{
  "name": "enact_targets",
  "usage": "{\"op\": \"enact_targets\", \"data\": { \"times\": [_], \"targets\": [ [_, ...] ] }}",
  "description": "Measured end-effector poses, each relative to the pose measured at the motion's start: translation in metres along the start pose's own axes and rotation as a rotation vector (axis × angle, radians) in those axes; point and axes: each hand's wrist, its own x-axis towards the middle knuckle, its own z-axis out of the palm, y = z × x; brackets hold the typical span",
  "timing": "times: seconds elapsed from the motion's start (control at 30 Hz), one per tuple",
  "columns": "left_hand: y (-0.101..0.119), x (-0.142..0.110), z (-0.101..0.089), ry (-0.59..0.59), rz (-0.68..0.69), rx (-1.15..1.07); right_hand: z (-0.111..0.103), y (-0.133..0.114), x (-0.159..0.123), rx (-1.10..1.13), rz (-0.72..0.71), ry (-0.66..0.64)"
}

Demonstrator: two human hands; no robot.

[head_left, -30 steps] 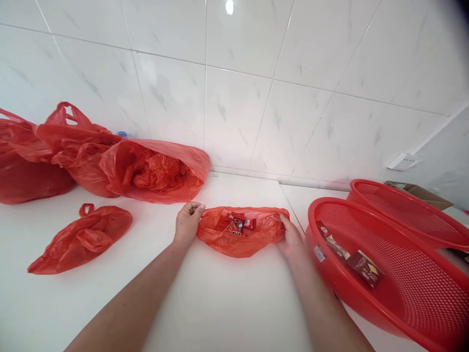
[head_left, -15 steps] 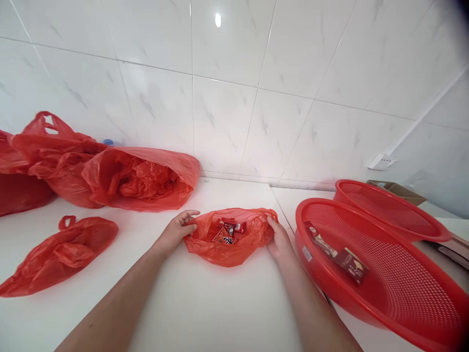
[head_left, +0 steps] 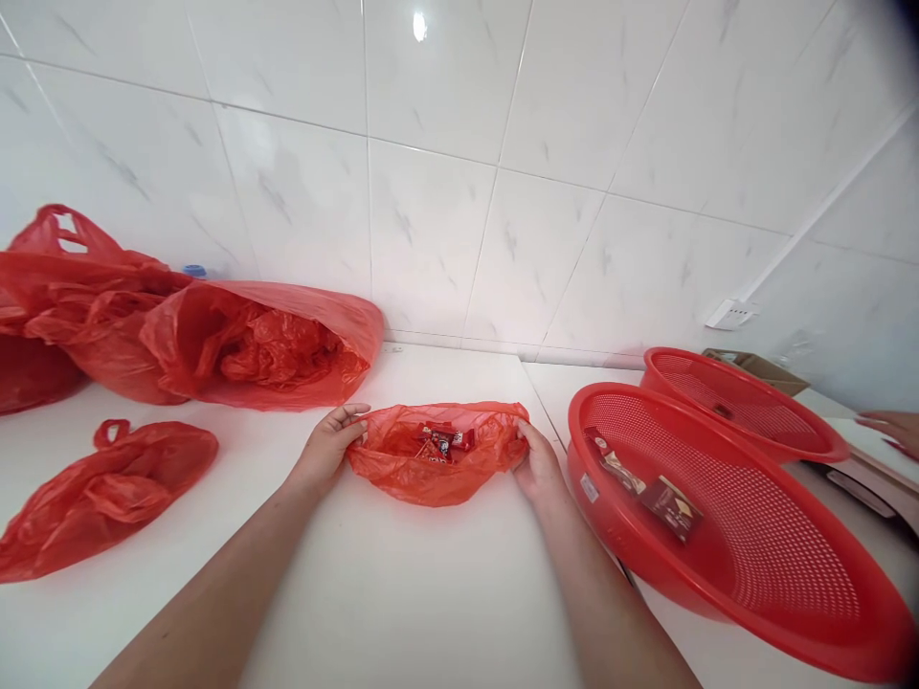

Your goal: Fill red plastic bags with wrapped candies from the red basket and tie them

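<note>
our left hand (head_left: 328,448) just uncurled partway, loosely gripping the red bag (head_left: 423,483); our right hand (head_left: 538,464) pinched its right rim, so wrapped snacks (head_left: 445,438) stayed exposed!

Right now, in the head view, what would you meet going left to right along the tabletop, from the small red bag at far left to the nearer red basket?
Small red bag → left hand → open red bag with wrapped items inside → right hand → nearer red basket.
</note>
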Motion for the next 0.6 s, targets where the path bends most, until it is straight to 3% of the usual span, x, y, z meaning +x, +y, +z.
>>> {"op": "enact_targets", "data": {
  "times": [0.3,0.6],
  "targets": [
    [0.002,-0.001,0.005,0.017,0.018,-0.053,-0.003,-0.002,-0.001,0.043,0.047,-0.012],
    [0.005,-0.005,0.006,-0.044,0.048,-0.059,-0.002,-0.003,-0.010,0.078,0.064,-0.032]
  ]
}}
